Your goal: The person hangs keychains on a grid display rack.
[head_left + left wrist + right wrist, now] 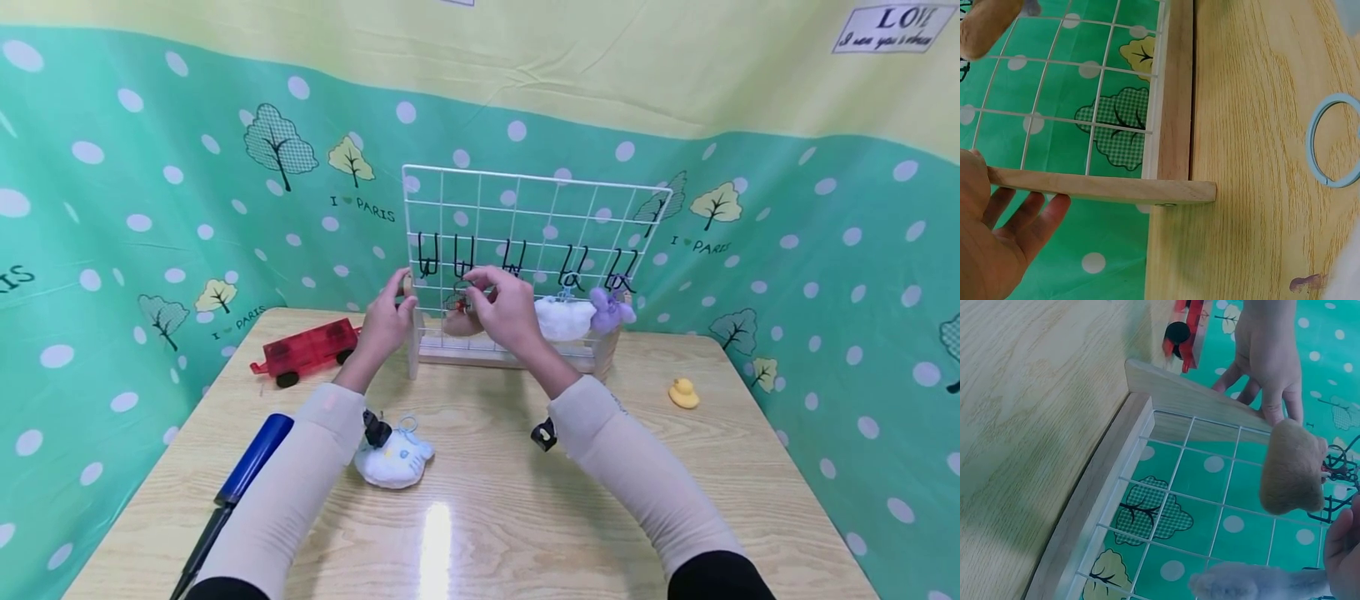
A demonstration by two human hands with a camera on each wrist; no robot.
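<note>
A white wire grid rack [537, 179] with a wooden base and several black hooks [570, 265] stands at the back of the table. My left hand [386, 321] grips its left wooden side post [1104, 186], thumb in front and fingers behind. By the second hook from the left, my right hand [506, 308] pinches at the ring of a brown plush keychain [1291, 467]; the fingertips partly hide the ring. Whether the ring sits on the hook is hard to see. A white plush keychain [564, 319] and a purple one [611, 311] hang farther right.
Below my left forearm lies another white plush keychain [393, 462] with a light blue ring [1313, 140]. A red toy trailer [311, 350] stands left of the rack, a yellow duck [683, 393] to the right. At left lies a blue cylinder [258, 454] with a black handle.
</note>
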